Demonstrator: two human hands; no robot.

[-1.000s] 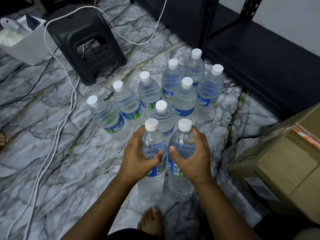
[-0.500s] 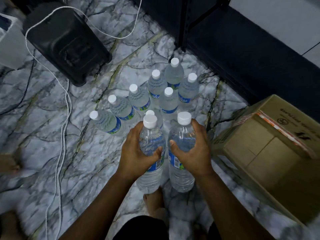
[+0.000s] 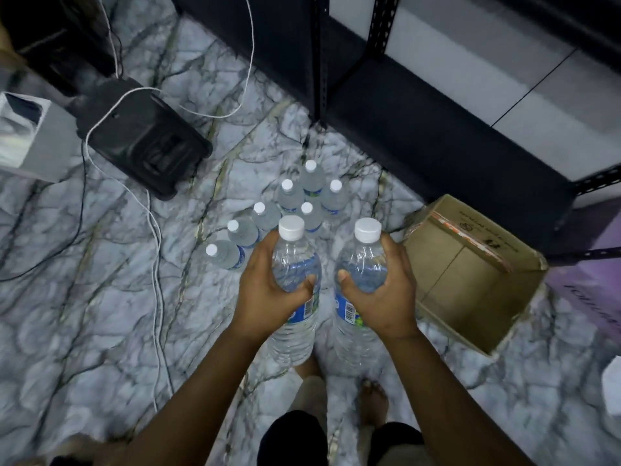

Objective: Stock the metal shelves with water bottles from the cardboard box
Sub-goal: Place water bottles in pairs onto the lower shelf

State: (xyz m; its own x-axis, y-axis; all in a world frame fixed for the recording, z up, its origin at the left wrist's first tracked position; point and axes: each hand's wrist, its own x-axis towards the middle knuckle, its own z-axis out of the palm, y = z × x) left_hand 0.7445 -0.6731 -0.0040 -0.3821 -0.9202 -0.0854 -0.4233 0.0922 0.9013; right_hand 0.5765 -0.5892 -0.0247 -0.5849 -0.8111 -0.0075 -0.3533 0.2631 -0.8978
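Observation:
My left hand (image 3: 268, 290) grips a clear water bottle (image 3: 295, 264) with a white cap and blue label, held upright well above the floor. My right hand (image 3: 383, 294) grips a second, matching bottle (image 3: 364, 264) beside it, a small gap between the two. Far below, several more capped bottles (image 3: 289, 203) stand clustered on the marble floor. The open cardboard box (image 3: 470, 274) lies on its side to the right, its inside bare. The black metal shelves (image 3: 420, 129) run along the wall at the upper right, the lowest shelf dark and bare.
A black plastic stool (image 3: 144, 139) stands at the upper left with a white cable (image 3: 151, 213) draped over it and trailing down the floor. A white container (image 3: 27, 139) sits at the left edge. My bare feet (image 3: 373, 398) are directly below the bottles.
Both hands have lifted their bottles off the floor and spread them slightly apart. The view has risen, so the floor bottles, stool and box look smaller and farther down.

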